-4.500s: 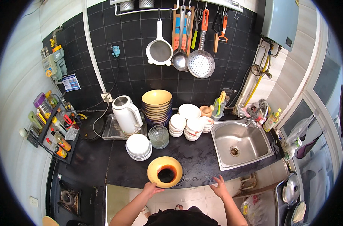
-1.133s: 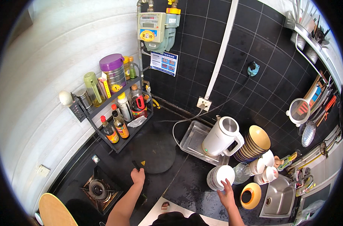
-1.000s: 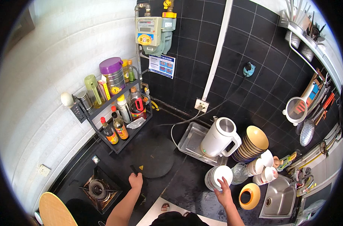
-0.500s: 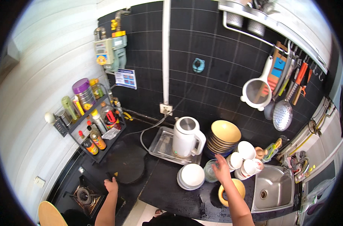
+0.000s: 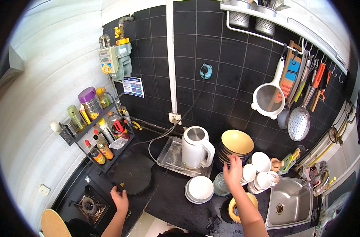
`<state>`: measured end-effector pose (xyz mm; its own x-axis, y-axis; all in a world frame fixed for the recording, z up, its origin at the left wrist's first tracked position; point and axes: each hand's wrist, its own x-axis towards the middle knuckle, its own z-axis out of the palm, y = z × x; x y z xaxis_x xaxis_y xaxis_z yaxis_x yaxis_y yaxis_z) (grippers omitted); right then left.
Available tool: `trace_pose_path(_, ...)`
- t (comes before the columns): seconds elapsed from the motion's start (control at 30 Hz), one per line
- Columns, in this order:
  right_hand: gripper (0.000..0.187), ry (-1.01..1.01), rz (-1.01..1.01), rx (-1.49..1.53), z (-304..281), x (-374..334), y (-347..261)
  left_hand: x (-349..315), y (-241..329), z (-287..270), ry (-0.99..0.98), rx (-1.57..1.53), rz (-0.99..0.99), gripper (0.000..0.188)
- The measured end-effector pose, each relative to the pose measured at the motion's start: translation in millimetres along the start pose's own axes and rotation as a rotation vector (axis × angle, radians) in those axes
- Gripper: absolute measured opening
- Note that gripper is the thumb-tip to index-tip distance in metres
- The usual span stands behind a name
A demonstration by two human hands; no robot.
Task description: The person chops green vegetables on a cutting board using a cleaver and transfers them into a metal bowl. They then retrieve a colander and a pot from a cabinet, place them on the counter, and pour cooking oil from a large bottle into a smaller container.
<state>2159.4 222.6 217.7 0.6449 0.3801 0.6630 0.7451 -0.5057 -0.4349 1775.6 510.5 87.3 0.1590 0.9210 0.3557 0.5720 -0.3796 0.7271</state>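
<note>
Yellow bowls (image 5: 237, 141) sit nested by the right hand (image 5: 233, 172).

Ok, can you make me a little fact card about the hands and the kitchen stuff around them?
Left hand: at the handle of the round black thing; can't tell if touching
Right hand: fingers up in front of the tall bowl stack; touch unclear
Under right forearm: a yellow bowl, partly hidden
Kettle: white, upright on a metal tray
Near kettle: white bowls, glass bowls
Sink: at the counter's right
Hanging up: strainer, slotted ladle
</note>
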Motion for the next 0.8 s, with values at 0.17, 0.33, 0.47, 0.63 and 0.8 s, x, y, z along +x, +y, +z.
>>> trace_pose_path(0.17,0.043,-0.086,0.052,0.018,15,3,-8,33,67,36,-0.112,-0.112,0.212,0.043)
trace_pose_path(0.33,0.042,-0.116,0.060,0.033,6,18,-21,81,152,77,-0.159,-0.216,0.512,0.018)
trace_pose_path(0.47,0.040,-0.116,0.086,0.034,-2,16,-22,136,229,119,-0.190,-0.382,0.755,0.012)
trace_pose_path(0.63,0.041,-0.150,0.133,0.007,-18,10,-15,174,339,166,-0.107,-0.472,0.820,0.011)
trace_pose_path(0.8,0.043,-0.148,0.133,0.008,-19,25,-10,203,421,201,-0.047,-0.475,0.834,0.020)
